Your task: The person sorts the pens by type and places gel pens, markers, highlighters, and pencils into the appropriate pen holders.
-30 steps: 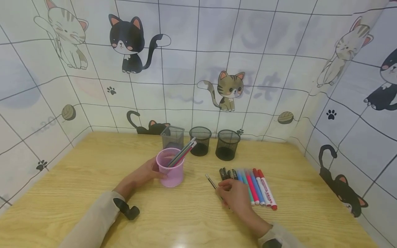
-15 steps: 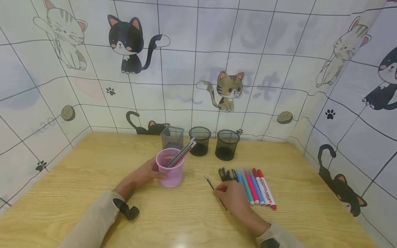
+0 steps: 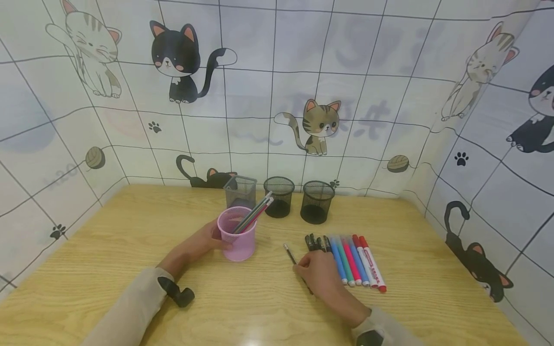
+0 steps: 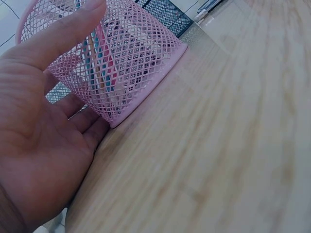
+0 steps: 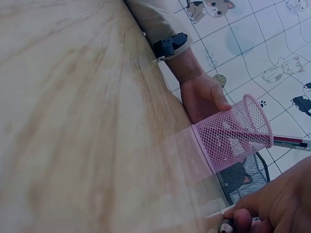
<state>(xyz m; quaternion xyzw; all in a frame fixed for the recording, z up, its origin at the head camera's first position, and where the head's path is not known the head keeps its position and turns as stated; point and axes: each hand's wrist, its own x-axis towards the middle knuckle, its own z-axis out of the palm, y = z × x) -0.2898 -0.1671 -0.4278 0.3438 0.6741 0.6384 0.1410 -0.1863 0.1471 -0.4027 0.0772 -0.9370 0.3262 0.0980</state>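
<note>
My left hand (image 3: 207, 239) holds a pink mesh pen holder (image 3: 240, 247) standing upright on the table. Its thumb lies along the near side, and the fingers reach round behind, as the left wrist view shows. Several pencils (image 3: 254, 215) lean to the right inside the holder. With thumb and fingertips, my right hand (image 3: 322, 278) pinches a slim dark pencil (image 3: 289, 253) low over the tabletop. That pencil's pale end points away to the left; its middle is hidden by the fingers. Whether it touches the table I cannot tell.
Just right of the right hand lies a row of colored markers (image 3: 351, 262), with several black-capped pens (image 3: 318, 242) at its left end. A square mesh holder (image 3: 240, 190) and two round black mesh holders (image 3: 279, 197) stand along the back wall.
My right hand has moved slightly left with the pencil, away from the markers, uncovering more of the blue one. The left hand and pink pen holder have stayed put.
</note>
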